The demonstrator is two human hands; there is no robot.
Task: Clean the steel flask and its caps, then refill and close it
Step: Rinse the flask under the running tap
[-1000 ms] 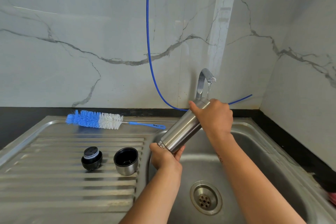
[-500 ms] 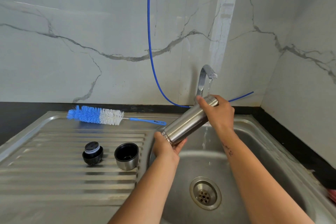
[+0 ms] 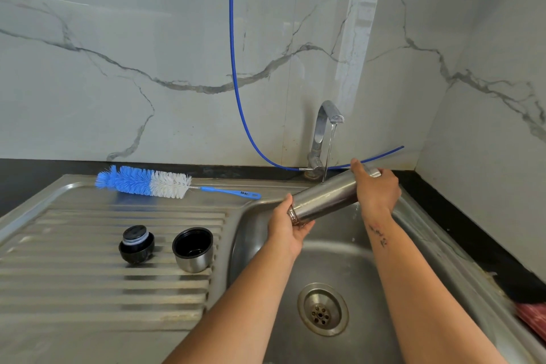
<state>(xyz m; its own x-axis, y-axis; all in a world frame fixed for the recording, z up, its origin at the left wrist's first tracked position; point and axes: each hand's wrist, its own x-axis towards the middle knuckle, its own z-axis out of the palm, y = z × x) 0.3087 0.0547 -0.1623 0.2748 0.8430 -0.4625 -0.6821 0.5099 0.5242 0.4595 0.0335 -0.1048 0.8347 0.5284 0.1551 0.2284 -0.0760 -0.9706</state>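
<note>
The steel flask lies nearly level over the sink basin, under the running tap. Its threaded mouth points left. My left hand cups the mouth end from below. My right hand grips the flask's far end from above. A thin stream of water falls onto the flask's body. On the draining board stand the black inner stopper and the steel outer cap, open side up. The flask's inside is hidden.
A blue and white bottle brush lies at the back of the ribbed draining board. A blue hose hangs down the marble wall behind the tap. The drain sits in the basin. A reddish object shows at the right edge.
The flask has tipped from a steep slant to almost level. My right hand has slid out to its far end, and the water now lands on its body.
</note>
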